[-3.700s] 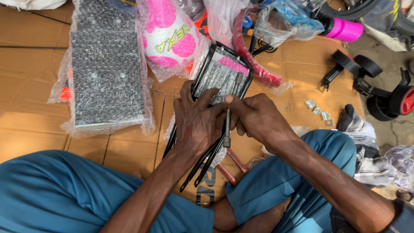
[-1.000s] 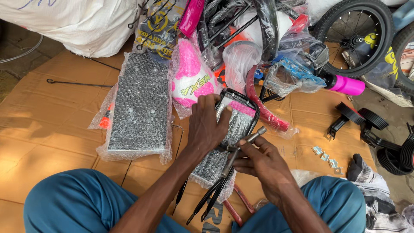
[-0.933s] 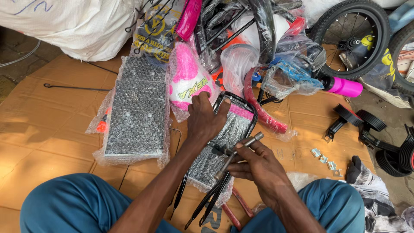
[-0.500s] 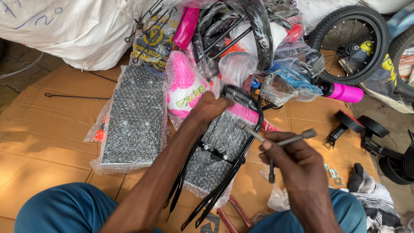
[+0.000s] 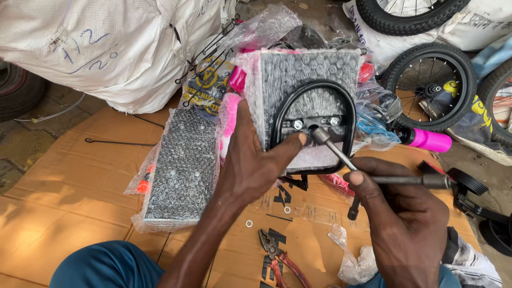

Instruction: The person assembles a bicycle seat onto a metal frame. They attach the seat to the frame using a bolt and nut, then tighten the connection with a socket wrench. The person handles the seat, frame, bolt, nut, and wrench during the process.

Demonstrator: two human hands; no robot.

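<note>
1. At the bottom left of the frame is a knee in blue trousers (image 5: 101, 266).
2. At the bottom middle, red-handled metal pliers (image 5: 278, 257) lie on the brown cardboard sheet (image 5: 64, 176) that covers the ground. A small metal ring washer (image 5: 248, 223) lies on the cardboard just left of the pliers.
3. At the lower right, the right hand (image 5: 408, 224) is closed tight around a grey metal socket wrench with three arms (image 5: 368, 170). One arm of the wrench points up and left.
4. The tip of that arm touches the middle of three bolts on a flat black plate.
5. The plate belongs to a black metal carrier rack wrapped in bubble plastic (image 5: 312, 106). It stands up in the middle of the frame, a little above centre.
6. The left hand (image 5: 256, 160) holds the rack by its left side. The thumb presses on the black plate, right next to the wrench tip. The two hands are near each other but do not touch.
7. To the left, another bubble-wrapped grey flat pack (image 5: 178, 165) lies on the cardboard.
8. At the right, a bright pink handlebar grip (image 5: 426, 140) sticks out of a clear plastic bag.
9. At the far upper right, a small black bicycle wheel with thin spokes (image 5: 429, 85) leans by other wheels.
10. At the far upper left sits a big white woven sack (image 5: 106, 48).
</note>
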